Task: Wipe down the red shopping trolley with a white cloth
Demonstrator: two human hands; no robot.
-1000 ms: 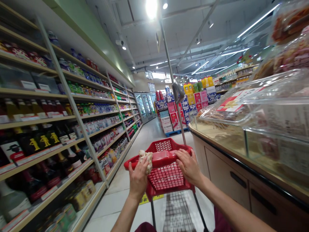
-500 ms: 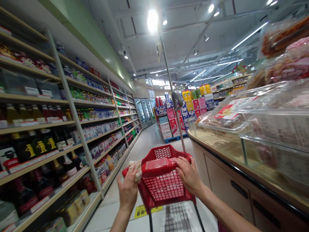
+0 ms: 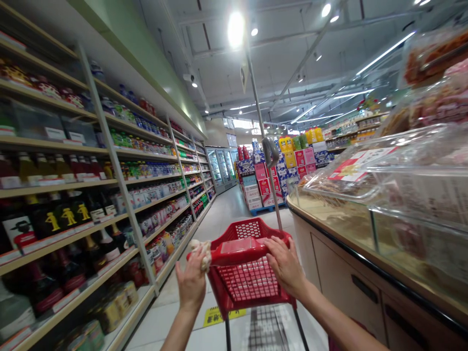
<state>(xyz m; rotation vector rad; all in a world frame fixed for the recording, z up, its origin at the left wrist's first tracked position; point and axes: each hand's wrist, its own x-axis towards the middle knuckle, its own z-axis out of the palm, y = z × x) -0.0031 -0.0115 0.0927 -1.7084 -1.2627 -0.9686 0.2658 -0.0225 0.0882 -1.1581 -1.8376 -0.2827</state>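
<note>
A red shopping cart with a mesh plastic basket stands right in front of me. Its red handle runs across from left to right. At the handle's left end, my left hand presses a crumpled whitish cloth against the bar, fingers curled over it. My right hand grips the right end of the handle, the fingers resting over the top. A grey metal pole rises behind the basket's right side, with a grey fitting partway up.
Shelves of bottles and drinks line the left. On the right, a curved display counter holds clear plastic food packs. Stacked boxes and glass-door coolers stand ahead. A yellow floor sign lies under the cart.
My left hand and the cloth have shifted slightly left, toward the end of the handle. My right hand keeps its place. The shelves and counter appear slightly further right in view.
</note>
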